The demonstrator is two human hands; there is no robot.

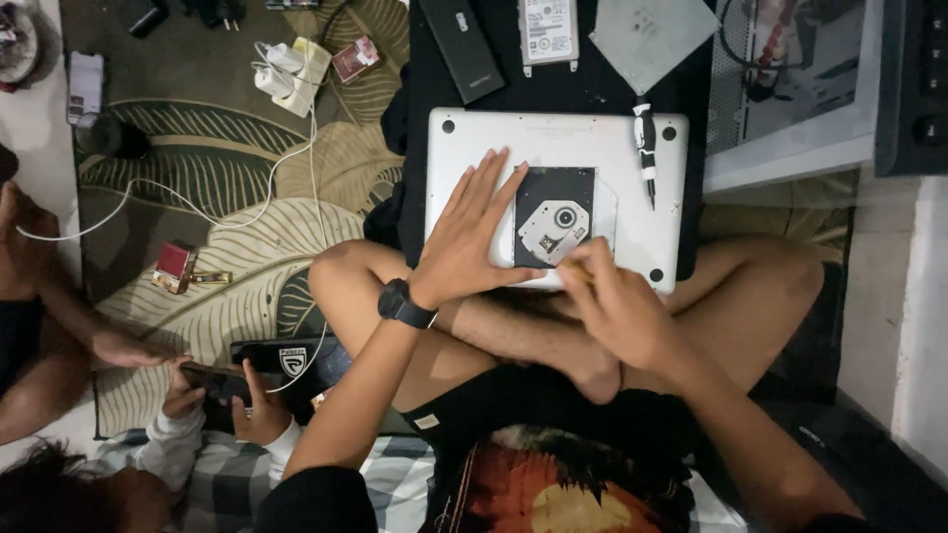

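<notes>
Head view: left hand [472, 232] lies flat, fingers spread, steadying the optical drive [556, 217] atop the overturned silver laptop [474, 133] on the lap, while right hand [617, 301] pinches a small tool at its edge; screwdriver [646, 148] rests nearby.

Beyond my hands a black slim rectangular case [464, 44] lies next to a silver bare hard drive [547, 30] and a grey square metal plate [652, 38]. Far to my left, white chargers [281, 74] trail a white cable [188, 207] over the leaf-patterned rug [227, 158].
</notes>
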